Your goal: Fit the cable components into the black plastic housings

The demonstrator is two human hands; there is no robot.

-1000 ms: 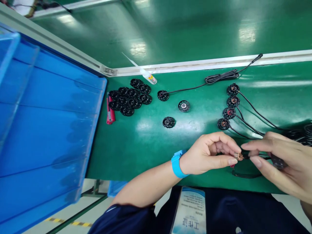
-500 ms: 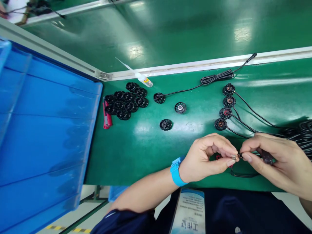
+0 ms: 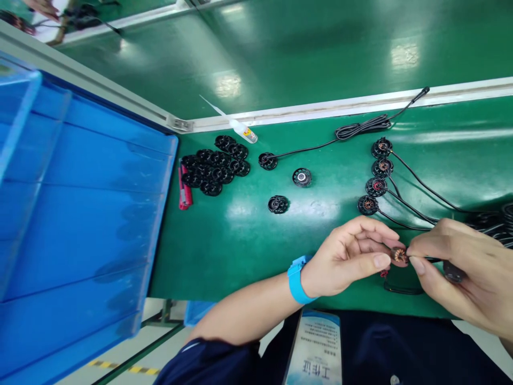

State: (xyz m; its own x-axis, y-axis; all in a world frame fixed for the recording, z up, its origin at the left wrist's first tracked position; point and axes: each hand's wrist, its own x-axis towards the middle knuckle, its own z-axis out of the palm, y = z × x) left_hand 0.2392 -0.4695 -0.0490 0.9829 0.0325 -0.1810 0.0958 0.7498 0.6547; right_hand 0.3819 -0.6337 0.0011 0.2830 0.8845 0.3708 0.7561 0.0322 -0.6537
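Since half a second ago the copper-wound coil has turned in my fingertips, from edge-on to showing its round face upward, and my left thumb has come away from it. At the far left stands the blue bin, with the red cutter and the cluster of black hubs next to it on the green bench, all well apart from my hands. Two loose hubs, a darker one and one with a pale ring, sit farther right, ahead of my wrist. My left hand is half-curled and loose, the thumb just short of the coil's left side; whether the fingers behind bear on it, I cannot tell. The coil lies between my two hands, off the tips of the left and right against those of the right, so the right is nearer. Seen face-on it is round, with no clear long axis, and a dark cable seems to run rightward from it under my knuckles. My right hand pinches the coil at its right edge with thumb and forefinger, and a dark handle-like piece is tucked in the palm. Beyond, the bundled black cables reach the right edge.
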